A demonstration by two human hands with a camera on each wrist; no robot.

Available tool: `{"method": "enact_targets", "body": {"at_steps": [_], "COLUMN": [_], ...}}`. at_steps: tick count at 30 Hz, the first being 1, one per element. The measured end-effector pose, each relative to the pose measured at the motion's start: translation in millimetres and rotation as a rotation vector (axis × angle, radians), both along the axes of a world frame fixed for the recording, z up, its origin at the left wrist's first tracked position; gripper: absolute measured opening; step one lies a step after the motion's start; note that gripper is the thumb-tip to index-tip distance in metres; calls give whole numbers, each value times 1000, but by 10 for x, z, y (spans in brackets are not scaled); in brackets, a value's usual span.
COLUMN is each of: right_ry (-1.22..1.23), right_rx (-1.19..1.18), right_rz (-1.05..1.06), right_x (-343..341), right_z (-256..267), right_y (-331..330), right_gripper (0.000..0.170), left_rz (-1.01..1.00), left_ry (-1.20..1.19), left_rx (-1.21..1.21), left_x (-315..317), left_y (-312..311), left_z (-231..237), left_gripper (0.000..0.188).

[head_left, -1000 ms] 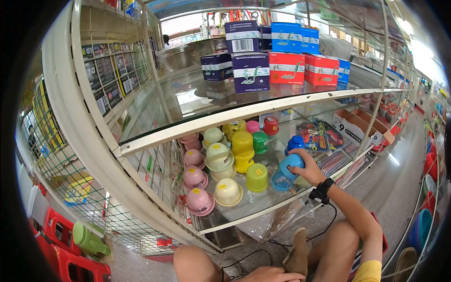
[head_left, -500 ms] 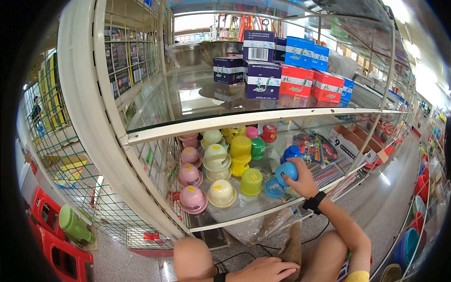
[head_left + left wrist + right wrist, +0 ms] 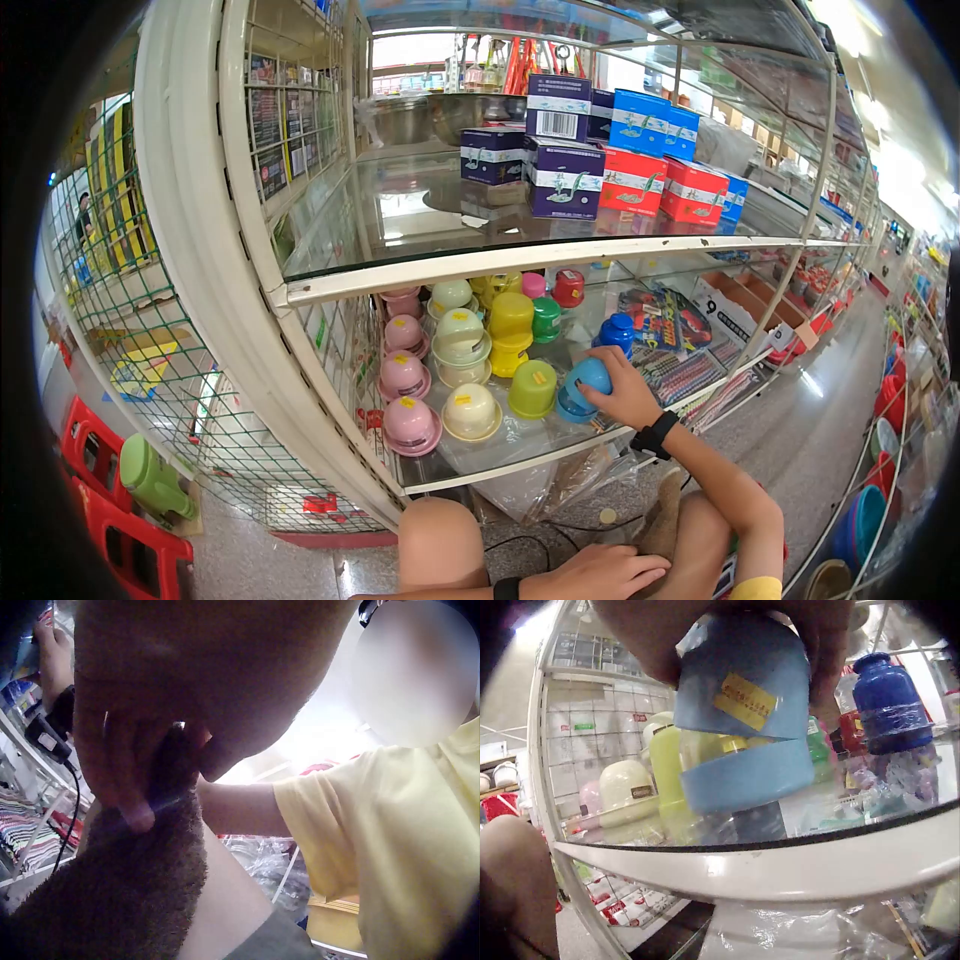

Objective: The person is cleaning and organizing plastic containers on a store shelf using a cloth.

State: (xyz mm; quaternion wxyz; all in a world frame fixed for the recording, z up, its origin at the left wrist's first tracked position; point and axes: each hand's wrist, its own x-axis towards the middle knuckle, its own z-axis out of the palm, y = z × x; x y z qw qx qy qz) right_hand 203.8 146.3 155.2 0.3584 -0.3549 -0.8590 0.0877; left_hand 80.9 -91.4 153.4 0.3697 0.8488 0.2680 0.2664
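Observation:
My right hand (image 3: 628, 390) grips a light-blue plastic cup (image 3: 588, 376), upside down with a yellow price sticker on its side. In the right wrist view the cup tilts over a matching light-blue shallow dish (image 3: 750, 780); a wedge-shaped gap shows at one side, while their rims meet at the other. Low in front, my left hand (image 3: 600, 572) holds a brown cloth (image 3: 660, 520), which passes between thumb and fingers in the left wrist view. Left of the blue cup stands a lime-green cup (image 3: 532, 390); behind it is a dark-blue jar (image 3: 617, 334).
Pink cups (image 3: 410, 424), a cream cup (image 3: 471, 411) and yellow ones (image 3: 511, 330) stand upside down on the glass shelf. A white metal shelf edge (image 3: 560, 262) runs above them, with boxes (image 3: 565, 180) on the upper glass. Wire mesh (image 3: 180, 400) closes the left side.
The right hand has lowered the light-blue cup from a tilt beside its dish to over it. The left hand stays low with the cloth. The head view has shifted slightly.

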Motion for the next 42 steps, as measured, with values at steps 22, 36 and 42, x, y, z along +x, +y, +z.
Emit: {"method": "enact_targets", "body": {"at_steps": [22,36,42], "right_ry": [25,186,214], "right_rx": [11,-75,-89], "right_rz": [-109,-138,-148], "right_x": [51,145,146], "right_z": [12,2,38], "right_y": [25,95,106], "right_gripper": [49,45,46], "left_rz": [18,173,155], "left_ry": [39,-45,-47], "left_rx": [22,-94,-101], "left_x": [247,225,229], "left_y": [286,373,412], "left_z": [-282,-263,-288], "left_gripper": [34,28,29]}}
